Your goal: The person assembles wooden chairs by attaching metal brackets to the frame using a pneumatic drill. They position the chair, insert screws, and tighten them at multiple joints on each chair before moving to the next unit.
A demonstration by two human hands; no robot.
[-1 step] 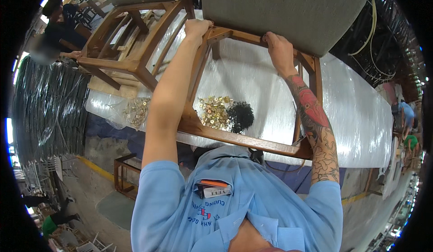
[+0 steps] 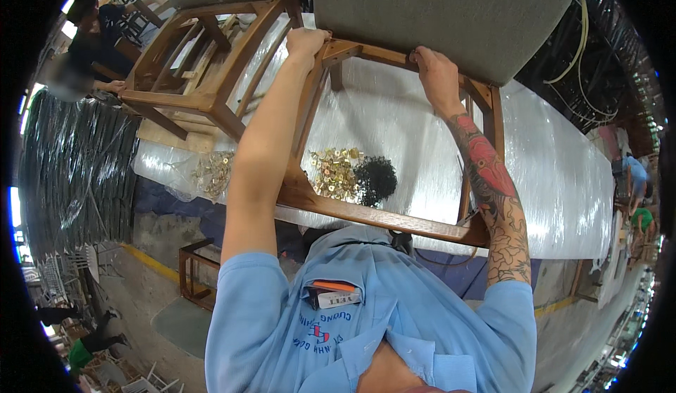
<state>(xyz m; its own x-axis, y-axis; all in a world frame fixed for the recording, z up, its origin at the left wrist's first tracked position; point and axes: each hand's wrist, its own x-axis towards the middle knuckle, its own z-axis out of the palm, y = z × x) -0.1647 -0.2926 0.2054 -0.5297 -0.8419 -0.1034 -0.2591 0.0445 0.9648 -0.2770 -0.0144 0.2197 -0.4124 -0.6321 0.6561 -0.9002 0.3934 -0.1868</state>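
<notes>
In front of me stands a brown wooden chair frame with no seat panel and a grey upholstered backrest. My left hand is closed at its back left corner, near the corner block; the fingertips are partly hidden. My right hand curls over the rear rail just below the backrest, thumb and fingers pressed on the wood. Through the open seat I see a heap of brass-coloured metal fittings beside a pile of small black screws or similar pieces, too small to tell.
A second chair frame stands at the left, where another person's hand touches it. A plastic bag of fittings lies nearby. Shiny plastic wrap covers the work surface. Dark wrapped stacks and a pale hose flank it.
</notes>
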